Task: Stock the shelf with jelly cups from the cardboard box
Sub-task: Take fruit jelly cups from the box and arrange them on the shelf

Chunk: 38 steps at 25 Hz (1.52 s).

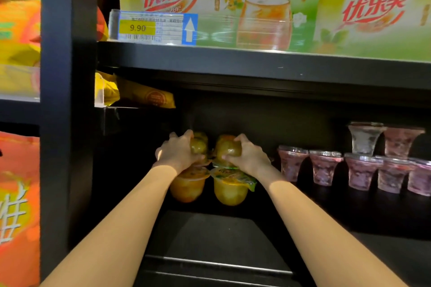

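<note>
Clutching inverted yellow plastic jelly cups mid-frame, left hand and right hand each clenched on smooth domed bottom; light, stiff-walled, probably slippery, foil lids tearable.

Dim black shelving, dark upright post, brightly lit upper tier

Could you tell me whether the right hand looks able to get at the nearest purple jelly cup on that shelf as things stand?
Probably yes, once it lets go. The right hand is closed on an upturned yellow jelly cup, so it is occupied. The nearest purple jelly cup stands just to its right on the same shelf, with nothing visible between them.
</note>
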Motion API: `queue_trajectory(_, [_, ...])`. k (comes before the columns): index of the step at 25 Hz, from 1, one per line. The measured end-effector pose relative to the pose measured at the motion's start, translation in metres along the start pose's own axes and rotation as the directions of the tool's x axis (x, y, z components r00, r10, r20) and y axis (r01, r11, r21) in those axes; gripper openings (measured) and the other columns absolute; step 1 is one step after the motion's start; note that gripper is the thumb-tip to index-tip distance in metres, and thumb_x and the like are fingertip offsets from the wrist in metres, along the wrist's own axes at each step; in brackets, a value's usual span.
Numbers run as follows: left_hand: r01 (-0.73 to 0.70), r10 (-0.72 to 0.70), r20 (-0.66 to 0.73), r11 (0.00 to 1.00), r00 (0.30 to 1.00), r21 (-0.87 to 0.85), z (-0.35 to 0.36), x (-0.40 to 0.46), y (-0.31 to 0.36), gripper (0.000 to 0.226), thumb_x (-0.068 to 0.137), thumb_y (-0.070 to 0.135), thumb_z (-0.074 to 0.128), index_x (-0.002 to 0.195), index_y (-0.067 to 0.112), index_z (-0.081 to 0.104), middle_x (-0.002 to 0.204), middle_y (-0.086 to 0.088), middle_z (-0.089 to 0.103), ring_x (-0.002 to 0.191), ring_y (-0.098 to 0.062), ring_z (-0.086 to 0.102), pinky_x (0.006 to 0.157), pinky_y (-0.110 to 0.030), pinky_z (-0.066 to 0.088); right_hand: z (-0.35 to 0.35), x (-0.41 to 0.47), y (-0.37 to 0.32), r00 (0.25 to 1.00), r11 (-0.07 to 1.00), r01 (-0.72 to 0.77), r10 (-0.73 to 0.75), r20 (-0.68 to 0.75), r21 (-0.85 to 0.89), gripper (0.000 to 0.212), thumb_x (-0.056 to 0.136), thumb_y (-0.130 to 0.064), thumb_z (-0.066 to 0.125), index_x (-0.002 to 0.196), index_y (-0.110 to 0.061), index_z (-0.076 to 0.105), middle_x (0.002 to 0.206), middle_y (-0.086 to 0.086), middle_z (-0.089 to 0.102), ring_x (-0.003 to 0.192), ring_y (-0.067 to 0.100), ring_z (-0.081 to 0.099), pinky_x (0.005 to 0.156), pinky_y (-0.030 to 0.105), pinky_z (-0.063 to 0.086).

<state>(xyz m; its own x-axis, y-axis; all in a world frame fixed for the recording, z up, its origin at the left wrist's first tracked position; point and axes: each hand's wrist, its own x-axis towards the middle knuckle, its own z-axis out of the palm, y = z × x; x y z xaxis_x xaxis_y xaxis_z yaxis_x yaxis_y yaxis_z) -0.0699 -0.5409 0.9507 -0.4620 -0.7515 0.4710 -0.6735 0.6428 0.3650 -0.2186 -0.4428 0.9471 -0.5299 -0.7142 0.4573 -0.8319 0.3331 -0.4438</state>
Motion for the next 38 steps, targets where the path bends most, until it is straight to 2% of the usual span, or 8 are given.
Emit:
queue_trajectory(4, [0.022,-0.023,0.005,0.999,1.0,0.047,0.001,0.002,0.004,0.067,0.08,0.049,0.064,0.136,0.028,0.034,0.132,-0.013,0.041,0.116,-0.035,0.049,0.09,-0.044,0.043,0.006,0.002,0.002,1.0,1.0,-0.008,0.008,-0.022,-0.006,0.057,0.085,-0.048,0.06,0.133,-0.029,0.035,0.12,0.008,0.057,0.11,0.03,0.055,0.078,0.03,0.039])
queue_trajectory(9, [0.027,-0.026,-0.012,0.998,1.0,0.054,0.004,0.004,0.003,0.065,0.08,0.051,0.064,0.134,0.029,0.035,0.132,-0.012,0.042,0.115,-0.036,0.05,0.087,-0.042,0.045,0.003,0.007,0.008,0.996,0.998,-0.018,0.013,0.083,0.066,0.066,0.088,-0.039,0.056,0.145,-0.034,0.023,0.136,0.007,0.049,0.122,0.031,0.048,0.097,0.033,0.039])
queue_trajectory(17, [0.028,-0.026,-0.036,0.998,0.999,0.056,0.008,0.005,0.0,0.063,0.082,0.051,0.061,0.135,0.03,0.034,0.13,-0.012,0.044,0.112,-0.036,0.053,0.085,-0.04,0.045,0.011,0.004,0.005,1.0,1.0,-0.007,0.007,-0.027,0.02,0.063,0.084,-0.046,0.061,0.139,-0.037,0.031,0.13,0.007,0.052,0.118,0.029,0.051,0.093,0.035,0.043])
queue_trajectory(23, [0.029,-0.031,0.047,0.999,0.998,0.042,0.001,0.001,0.004,0.07,0.085,0.051,0.057,0.141,0.027,0.025,0.141,-0.013,0.032,0.122,-0.036,0.045,0.092,-0.042,0.042,-0.001,0.0,0.006,0.998,0.997,-0.063,0.062,0.017,0.039,0.074,0.087,-0.049,0.056,0.146,-0.032,0.016,0.139,0.01,0.046,0.124,0.032,0.047,0.099,0.038,0.04])
queue_trajectory(27, [-0.107,0.125,-0.112,0.983,0.986,0.149,-0.006,-0.019,0.026,0.063,0.086,0.048,0.055,0.138,0.023,0.03,0.137,-0.011,0.035,0.121,-0.032,0.044,0.09,-0.043,0.044,-0.03,-0.025,0.017,0.993,0.983,-0.069,0.052,-0.103,-0.168,0.059,0.088,-0.045,0.055,0.139,-0.025,0.032,0.131,0.011,0.05,0.119,0.033,0.051,0.092,0.042,0.044])
queue_trajectory(29, [-0.178,0.195,-0.071,0.964,0.978,0.196,-0.009,-0.035,0.045,0.056,0.088,0.045,0.053,0.135,0.022,0.034,0.134,-0.009,0.039,0.121,-0.031,0.044,0.09,-0.041,0.043,-0.048,-0.045,0.025,0.991,0.955,-0.072,0.037,-0.126,-0.287,0.048,0.088,-0.041,0.054,0.131,-0.023,0.041,0.126,0.009,0.051,0.117,0.031,0.052,0.089,0.04,0.045])
queue_trajectory(32, [-0.235,0.236,0.027,0.94,0.971,0.246,-0.009,-0.075,0.075,0.051,0.091,0.042,0.048,0.135,0.02,0.034,0.137,-0.008,0.04,0.124,-0.029,0.041,0.093,-0.039,0.04,-0.078,-0.085,0.041,0.997,0.928,-0.071,0.052,-0.063,-0.364,0.041,0.089,-0.034,0.054,0.127,-0.021,0.045,0.127,0.01,0.052,0.118,0.031,0.051,0.092,0.038,0.045])
queue_trajectory(38, [-0.398,0.443,-0.071,0.856,0.894,0.33,-0.002,-0.182,0.124,0.041,0.091,0.038,0.048,0.126,0.017,0.045,0.12,-0.008,0.053,0.109,-0.028,0.051,0.077,-0.038,0.043,-0.127,-0.198,0.093,0.996,0.894,0.06,-0.082,-0.032,-0.444,0.041,0.091,-0.033,0.052,0.128,-0.017,0.045,0.124,0.009,0.053,0.112,0.031,0.053,0.081,0.039,0.045])
